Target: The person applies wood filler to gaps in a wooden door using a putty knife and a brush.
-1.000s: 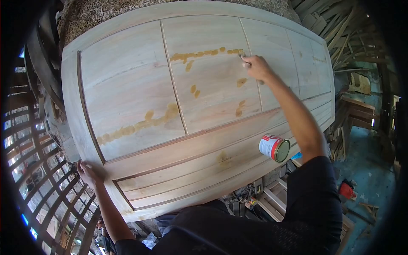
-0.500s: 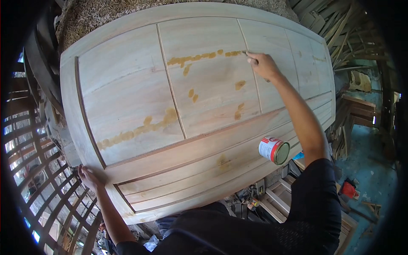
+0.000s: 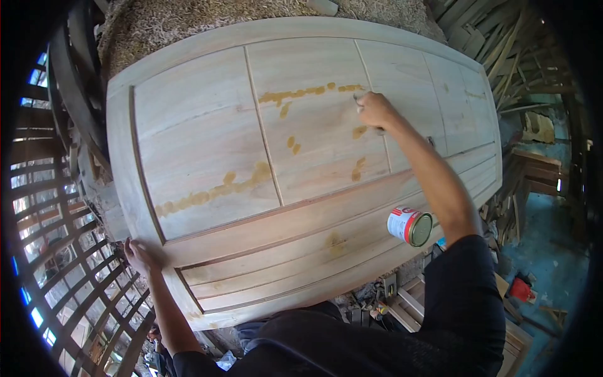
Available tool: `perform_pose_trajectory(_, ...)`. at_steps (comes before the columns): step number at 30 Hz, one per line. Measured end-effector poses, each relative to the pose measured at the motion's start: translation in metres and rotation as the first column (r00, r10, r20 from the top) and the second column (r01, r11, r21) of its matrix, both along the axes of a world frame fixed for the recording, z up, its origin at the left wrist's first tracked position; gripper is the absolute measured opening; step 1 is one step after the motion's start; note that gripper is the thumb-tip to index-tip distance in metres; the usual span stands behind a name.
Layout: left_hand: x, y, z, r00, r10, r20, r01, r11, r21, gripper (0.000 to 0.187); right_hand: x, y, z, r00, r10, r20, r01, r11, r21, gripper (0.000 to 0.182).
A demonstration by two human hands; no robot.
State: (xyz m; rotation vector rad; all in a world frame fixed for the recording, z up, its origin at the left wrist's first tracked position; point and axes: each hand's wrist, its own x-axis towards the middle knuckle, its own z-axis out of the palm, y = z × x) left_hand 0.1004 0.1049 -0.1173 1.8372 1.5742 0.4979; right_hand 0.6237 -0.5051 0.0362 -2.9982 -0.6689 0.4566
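Observation:
A large pale wooden door with framed panels lies in front of me. Yellow-brown filler-like smears run in a broken line across its middle panel, with more patches lower down. My right hand is closed round a slim putty knife, mostly hidden by the fingers; its tip is just below the right end of that line. At the near left corner, my left hand holds the door's edge, its fingers partly hidden. A white and red can with a greenish lid or base stands on the near rail.
Wood shavings cover the ground beyond the door. Offcuts and slats pile up at the far right. A slatted lattice borders the left side. Wooden frames and a red object lie at the lower right.
My right hand has drawn back a little from the upper smear line toward me. The view has shifted slightly, so the door sits lower and further right. My left hand stays at the edge.

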Motion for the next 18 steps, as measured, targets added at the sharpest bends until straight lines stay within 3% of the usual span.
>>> perform_pose_trajectory(1, 0.006, -0.008, 0.010, 1.000, 0.005, -0.025, -0.006, 1.000, -0.024, 0.048, -0.008, 0.012, 0.028, 0.968, 0.003, -0.252, -0.020, 0.998, -0.064, 0.024)
perform_pose_trajectory(2, 0.013, -0.018, 0.022, 1.000, 0.025, 0.003, -0.025, 0.999, -0.035, 0.050, -0.008, 0.026, 0.059, 0.868, -0.163, -0.469, 0.104, 0.983, -0.148, 0.022)
perform_pose_trajectory(3, 0.014, -0.016, 0.025, 0.998, 0.017, -0.063, -0.021, 0.998, -0.065, 0.052, -0.003, 0.021, 0.052, 0.871, -0.150, -0.469, 0.100, 0.987, -0.129, 0.022)
perform_pose_trajectory(5, 0.013, -0.019, 0.031, 0.996, -0.026, -0.090, 0.020, 0.998, -0.065, 0.054, 0.011, 0.000, 0.004, 0.995, -0.103, 0.019, 0.103, 0.995, -0.003, 0.020)
perform_pose_trajectory(6, 0.000, -0.013, 0.011, 0.998, -0.059, 0.020, 0.060, 0.996, -0.068, 0.057, -0.013, -0.004, -0.030, 0.993, -0.091, 0.068, 0.082, 0.988, 0.128, 0.019)
perform_pose_trajectory(7, -0.012, 0.000, 0.001, 0.986, -0.099, 0.135, 0.108, 0.993, -0.057, 0.061, -0.029, 0.001, -0.035, 0.998, -0.027, 0.052, 0.026, 0.999, 0.022, 0.018)
perform_pose_trajectory(8, -0.014, -0.014, 0.017, 0.945, -0.039, 0.325, 0.091, 0.985, -0.146, 0.066, -0.046, 0.006, -0.035, 0.999, 0.033, 0.029, -0.030, 0.996, -0.086, 0.017)
perform_pose_trajectory(9, -0.014, -0.040, 0.053, 0.930, 0.040, 0.365, 0.029, 0.983, -0.183, 0.066, -0.067, 0.043, 0.032, 0.796, 0.436, -0.420, -0.604, 0.622, -0.499, 0.023)
perform_pose_trajectory(10, -0.021, -0.056, 0.075, 0.935, -0.030, 0.353, 0.047, 0.998, -0.040, 0.065, -0.085, 0.027, 0.034, 0.763, 0.379, -0.524, -0.415, 0.908, 0.052, 0.030)
perform_pose_trajectory(11, -0.034, -0.074, 0.097, 0.958, -0.102, 0.269, 0.084, 0.994, 0.076, 0.068, -0.114, 0.039, 0.063, 0.764, 0.232, -0.602, -0.171, 0.973, 0.158, 0.033)
perform_pose_trajectory(12, -0.062, -0.084, 0.088, 0.946, -0.151, 0.287, 0.094, 0.974, 0.204, 0.070, -0.145, 0.052, 0.102, 0.712, 0.116, -0.692, 0.076, 0.968, 0.240, 0.037)
perform_pose_trajectory(13, -0.083, -0.107, 0.089, 0.907, -0.132, 0.400, 0.054, 0.979, 0.199, 0.063, -0.170, 0.058, 0.126, 0.710, 0.140, -0.691, 0.132, 0.936, 0.326, 0.038)
perform_pose_trajectory(14, -0.093, -0.144, 0.111, 0.912, -0.140, 0.386, 0.056, 0.974, 0.221, 0.052, -0.193, 0.062, 0.138, 0.701, 0.167, -0.694, 0.186, 0.896, 0.403, 0.040)
perform_pose_trajectory(15, -0.122, -0.160, 0.101, 0.957, -0.114, 0.267, 0.058, 0.976, 0.210, 0.047, -0.213, 0.061, 0.135, 0.664, 0.219, -0.714, 0.269, 0.822, 0.503, 0.039)
perform_pose_trajectory(16, -0.138, -0.184, 0.101, 0.930, -0.171, 0.325, 0.088, 0.963, 0.254, 0.049, -0.235, 0.056, 0.132, 0.623, 0.272, -0.733, 0.357, 0.735, 0.576, 0.038)
perform_pose_trajectory(18, -0.141, -0.240, 0.143, 0.964, -0.231, 0.130, 0.176, 0.924, 0.340, 0.052, -0.282, 0.048, 0.135, 0.524, 0.242, -0.816, 0.555, 0.631, 0.543, 0.035)
